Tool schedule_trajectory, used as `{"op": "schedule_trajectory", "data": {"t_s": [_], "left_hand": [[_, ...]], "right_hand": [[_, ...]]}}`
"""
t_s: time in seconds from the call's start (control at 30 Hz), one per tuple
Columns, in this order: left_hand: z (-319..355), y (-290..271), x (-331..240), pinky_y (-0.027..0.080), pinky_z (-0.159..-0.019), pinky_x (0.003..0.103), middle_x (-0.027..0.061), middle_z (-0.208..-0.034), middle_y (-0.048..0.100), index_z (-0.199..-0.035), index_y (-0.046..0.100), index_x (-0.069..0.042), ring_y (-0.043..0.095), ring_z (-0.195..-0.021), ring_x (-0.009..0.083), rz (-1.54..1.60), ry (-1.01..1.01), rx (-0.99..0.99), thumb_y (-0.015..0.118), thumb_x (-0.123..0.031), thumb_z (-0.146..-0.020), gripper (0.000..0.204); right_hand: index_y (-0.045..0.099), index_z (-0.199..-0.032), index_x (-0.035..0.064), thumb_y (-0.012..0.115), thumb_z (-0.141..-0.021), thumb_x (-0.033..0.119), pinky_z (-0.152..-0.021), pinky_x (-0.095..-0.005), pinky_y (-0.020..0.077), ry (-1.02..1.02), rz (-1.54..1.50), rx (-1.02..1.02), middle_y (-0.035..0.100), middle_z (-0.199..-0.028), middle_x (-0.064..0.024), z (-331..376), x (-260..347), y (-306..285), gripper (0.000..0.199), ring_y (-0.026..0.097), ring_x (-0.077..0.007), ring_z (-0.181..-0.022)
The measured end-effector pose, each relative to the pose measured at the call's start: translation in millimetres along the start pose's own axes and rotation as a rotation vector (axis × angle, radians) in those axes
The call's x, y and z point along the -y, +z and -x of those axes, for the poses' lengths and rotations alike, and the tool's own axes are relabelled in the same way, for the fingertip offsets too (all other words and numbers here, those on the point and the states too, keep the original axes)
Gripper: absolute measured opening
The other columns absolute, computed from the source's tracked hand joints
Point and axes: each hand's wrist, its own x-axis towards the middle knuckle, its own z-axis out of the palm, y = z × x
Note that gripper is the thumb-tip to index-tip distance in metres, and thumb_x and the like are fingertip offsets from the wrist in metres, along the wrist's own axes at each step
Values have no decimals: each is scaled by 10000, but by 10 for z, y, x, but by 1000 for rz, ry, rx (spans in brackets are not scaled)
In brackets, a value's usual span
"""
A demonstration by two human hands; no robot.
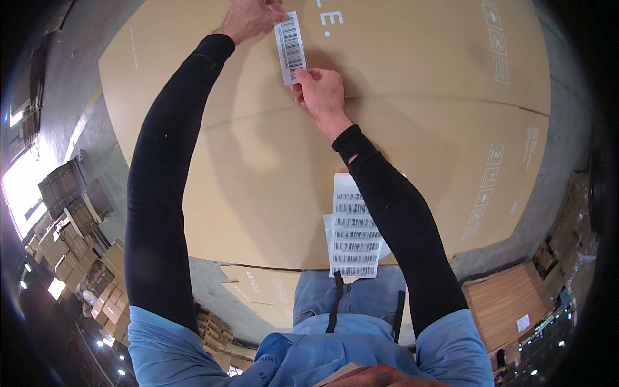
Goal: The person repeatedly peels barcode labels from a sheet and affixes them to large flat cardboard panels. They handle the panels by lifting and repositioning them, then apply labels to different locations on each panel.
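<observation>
A white barcode label (291, 48) is stretched between my two hands, just over a large brown cardboard box (412, 148). At its far end, the closed fingers of my left hand (253, 19) grip the label. My right hand (321, 93) pinches the near end between thumb and fingers. Whether any part of the label touches the cardboard, I cannot tell. A sheet of several barcode labels (356, 226) lies at the box's near edge, partly covered by my right forearm.
Printed symbols mark the box's right side. Flattened cardboard (261, 290) lies beyond the near edge. Stacked cartons (113, 297) stand on the left. A wood-grained panel (506, 303) is at the lower right, and grey floor (97, 129) surrounds the box.
</observation>
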Motion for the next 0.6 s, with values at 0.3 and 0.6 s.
{"op": "schedule_trajectory", "data": {"t_s": [0.3, 0.6], "left_hand": [[71, -8, -90, 529, -513, 349, 121, -662, 697, -765, 663, 1, 671, -532, 193, 38, -12, -14, 767, -156, -766, 188], [69, 112, 10, 551, -611, 416, 181, -718, 707, -805, 681, 15, 709, -630, 311, -106, 93, -128, 760, -201, -754, 236]], "right_hand": [[727, -880, -39, 658, -918, 223, -513, -291, 524, 5, -74, 20, 716, -719, -81, 31, 87, -20, 274, 641, -137, -526], [720, -951, -28, 654, -937, 232, -548, -284, 526, 41, -56, 33, 730, -771, -83, 44, 157, -51, 270, 659, -142, -571]]}}
